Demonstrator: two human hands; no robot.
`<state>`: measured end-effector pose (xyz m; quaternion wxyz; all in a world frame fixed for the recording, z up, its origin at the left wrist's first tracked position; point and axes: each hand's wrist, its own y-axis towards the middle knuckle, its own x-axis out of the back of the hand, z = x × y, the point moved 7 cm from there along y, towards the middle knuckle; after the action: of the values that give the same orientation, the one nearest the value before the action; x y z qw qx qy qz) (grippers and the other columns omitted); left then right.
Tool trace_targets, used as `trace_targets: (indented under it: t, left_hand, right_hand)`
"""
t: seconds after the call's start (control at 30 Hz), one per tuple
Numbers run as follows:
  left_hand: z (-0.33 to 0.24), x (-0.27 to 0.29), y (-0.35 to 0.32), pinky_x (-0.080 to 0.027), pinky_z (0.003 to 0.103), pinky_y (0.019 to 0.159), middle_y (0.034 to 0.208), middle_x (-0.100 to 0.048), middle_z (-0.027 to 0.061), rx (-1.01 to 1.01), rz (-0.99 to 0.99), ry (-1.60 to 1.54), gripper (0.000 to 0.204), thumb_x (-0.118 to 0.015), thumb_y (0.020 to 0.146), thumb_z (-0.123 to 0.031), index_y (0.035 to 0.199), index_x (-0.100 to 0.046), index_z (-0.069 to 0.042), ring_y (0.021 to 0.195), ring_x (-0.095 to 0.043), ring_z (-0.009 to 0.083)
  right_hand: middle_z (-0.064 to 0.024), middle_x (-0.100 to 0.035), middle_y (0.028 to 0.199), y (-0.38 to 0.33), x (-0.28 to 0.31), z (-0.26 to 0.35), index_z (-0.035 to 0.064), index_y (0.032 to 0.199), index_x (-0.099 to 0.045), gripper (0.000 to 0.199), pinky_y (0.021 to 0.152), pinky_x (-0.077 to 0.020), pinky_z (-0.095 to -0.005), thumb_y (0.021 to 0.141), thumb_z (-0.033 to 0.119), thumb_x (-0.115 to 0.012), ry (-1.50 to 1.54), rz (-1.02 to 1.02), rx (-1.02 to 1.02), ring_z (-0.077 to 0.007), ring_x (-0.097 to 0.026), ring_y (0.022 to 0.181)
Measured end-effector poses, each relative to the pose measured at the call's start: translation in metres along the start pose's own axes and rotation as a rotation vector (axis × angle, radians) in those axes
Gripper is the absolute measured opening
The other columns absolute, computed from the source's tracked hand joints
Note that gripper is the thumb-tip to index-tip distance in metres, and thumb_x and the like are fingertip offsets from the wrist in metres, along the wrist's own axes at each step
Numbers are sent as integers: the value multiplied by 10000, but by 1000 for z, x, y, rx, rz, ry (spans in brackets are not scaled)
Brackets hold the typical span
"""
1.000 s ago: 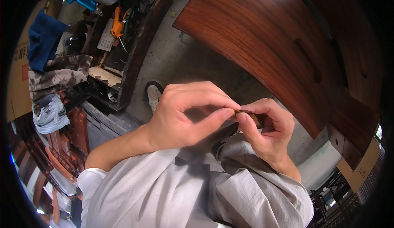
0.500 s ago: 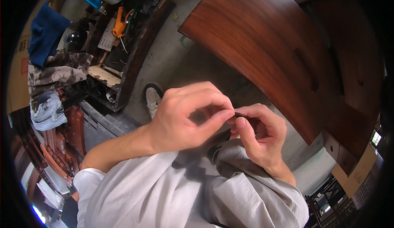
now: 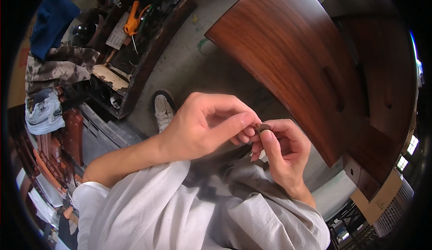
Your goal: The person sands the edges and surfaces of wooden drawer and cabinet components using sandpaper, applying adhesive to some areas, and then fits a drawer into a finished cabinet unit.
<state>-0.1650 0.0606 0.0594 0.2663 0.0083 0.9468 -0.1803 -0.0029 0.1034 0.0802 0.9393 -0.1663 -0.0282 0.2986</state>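
In front of my lap, both hands meet over a small dark brown piece (image 3: 263,127), too small to tell its kind. My right hand (image 3: 288,148) is closed on it, thumb beneath and bent forefinger above. My left hand (image 3: 204,126) is closed too, its thumb and fingertips pinching the piece's left end, where a reddish-brown bit shows. Part of the piece is hidden by the fingers.
A polished brown wooden panel (image 3: 288,47) with a slot stands at the right. At the upper left, a dark wooden box (image 3: 144,61) holds an orange tool (image 3: 132,20). Nearby lie a blue cloth (image 3: 51,22) and reddish-brown wooden parts (image 3: 72,130). My shoe (image 3: 163,110) rests on the floor.
My left thumb has drawn back along the fingers, and more of the brown piece shows above my right thumb. The view has shifted slightly.
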Motion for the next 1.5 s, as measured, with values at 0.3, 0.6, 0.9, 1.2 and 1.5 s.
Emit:
trace_targets:
  t: [0.3, 0.6, 0.9, 1.2, 1.5]
  left_hand:
    - [5, 30, 9, -576, 234, 733, 915, -738, 76, 82, -28, 441, 141, -716, 976, -105, 998, -727, 34, 797, -696, 90]
    - [4, 35, 33, -607, 319, 820, 1073, -752, 144, -34, -94, 151, 287, -688, 1008, -164, 1163, -704, 76, 971, -731, 180]
    - [4, 33, 45, -610, 317, 796, 970, -764, 138, -35, -81, 37, 304, -652, 1034, -211, 1100, -733, 75, 893, -732, 166]
    - [4, 33, 47, -614, 307, 759, 958, -774, 134, -22, -96, 58, 301, -692, 1002, -217, 1075, -746, 70, 877, -745, 164]
    - [6, 35, 50, -614, 296, 747, 955, -777, 128, -7, -130, 152, 310, -703, 991, -220, 1071, -746, 77, 867, -746, 156]
  right_hand:
    - [-132, -741, 944, 7, 5, 47, -14, 1136, -756, 335, 640, -585, -253, 850, -155, -652, -582, -22, 355, -174, -711, 771]
    - [-135, -731, 988, 31, -8, 72, -4, 1141, -768, 408, 699, -578, -303, 756, -140, -769, -1088, 26, 742, -234, -706, 800]
    - [-157, -714, 1049, 41, -25, 74, -38, 1115, -762, 378, 743, -587, -339, 746, -117, -772, -1234, 55, 767, -275, -701, 846]
    - [-155, -709, 1059, 42, -29, 73, -42, 1105, -764, 365, 747, -583, -341, 745, -102, -786, -1260, 61, 759, -273, -692, 854]
    - [-158, -699, 1064, 42, -29, 72, -56, 1107, -759, 374, 761, -579, -346, 737, -108, -784, -1253, 66, 741, -276, -688, 870]
